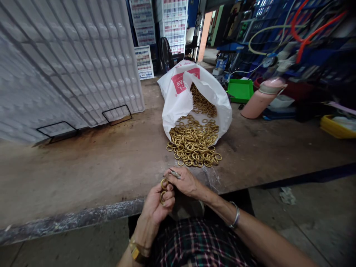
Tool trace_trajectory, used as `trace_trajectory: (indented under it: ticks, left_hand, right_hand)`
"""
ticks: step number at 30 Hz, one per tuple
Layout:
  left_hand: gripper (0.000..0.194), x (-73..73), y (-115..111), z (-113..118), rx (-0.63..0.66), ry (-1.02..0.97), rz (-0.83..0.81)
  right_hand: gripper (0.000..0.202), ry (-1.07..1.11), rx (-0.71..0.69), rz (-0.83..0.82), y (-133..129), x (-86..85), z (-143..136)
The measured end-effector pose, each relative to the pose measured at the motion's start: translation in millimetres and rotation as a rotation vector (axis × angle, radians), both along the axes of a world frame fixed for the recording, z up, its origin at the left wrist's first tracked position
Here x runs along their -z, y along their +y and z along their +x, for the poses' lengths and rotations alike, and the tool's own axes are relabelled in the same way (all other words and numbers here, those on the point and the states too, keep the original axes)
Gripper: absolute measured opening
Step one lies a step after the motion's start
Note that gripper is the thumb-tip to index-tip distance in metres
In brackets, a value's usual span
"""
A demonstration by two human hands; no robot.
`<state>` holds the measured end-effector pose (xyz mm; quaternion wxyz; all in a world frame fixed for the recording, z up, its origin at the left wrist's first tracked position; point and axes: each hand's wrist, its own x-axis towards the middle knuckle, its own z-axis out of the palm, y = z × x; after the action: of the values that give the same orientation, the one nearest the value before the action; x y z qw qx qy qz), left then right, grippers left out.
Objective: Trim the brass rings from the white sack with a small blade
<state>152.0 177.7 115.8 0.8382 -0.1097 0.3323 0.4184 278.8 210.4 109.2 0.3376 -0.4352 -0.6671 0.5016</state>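
Two brass-coloured rings (162, 197) sit in the fingers of my left hand (160, 204), which is closed around them near the table's front edge. Close against it, my right hand (185, 181) grips a small metal tool (175, 173); only a short pale part shows, so its kind is unclear. The right fingertips meet the upper ring. Just beyond my hands lies a heap of brass-coloured rings (191, 144). It spills from the mouth of a white woven sack (174, 109) with red print, lying on its side with more rings inside.
The brown table (111, 159) carries stacked pale plastic trays (83, 55) at left, beside black wire frames (116, 114). A green tray (240, 91), a pink bottle (260, 100) and a yellow container (335, 128) stand at right. White crates (174, 26) are stacked behind.
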Motion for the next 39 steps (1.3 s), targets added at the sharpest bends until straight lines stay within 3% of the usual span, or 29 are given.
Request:
trace_trajectory:
  ticks: [4, 11, 28, 39]
  left_hand:
    - [0.027, -2.1, -0.2, 2.4, 0.002, 0.048, -0.018]
    - [0.022, -5.1, -1.2, 2.4, 0.032, 0.035, -0.011]
    - [0.029, -5.5, -3.5, 3.4, 0.034, 0.023, -0.058]
    - [0.019, 1.6, -4.7, 1.5, 0.041, -0.004, -0.009]
  right_hand:
    - [0.015, -0.040, -0.063, 0.025, -1.9, -1.9, 3.1]
    - [0.026, -0.133, -0.079, 0.083, -1.4, -4.0, 2.9]
    - [0.031, -0.130, -0.031, 0.054, -1.2, -1.4, 1.9]
    - [0.034, -0.136, 0.037, 0.030, 0.1, 2.9, 0.3]
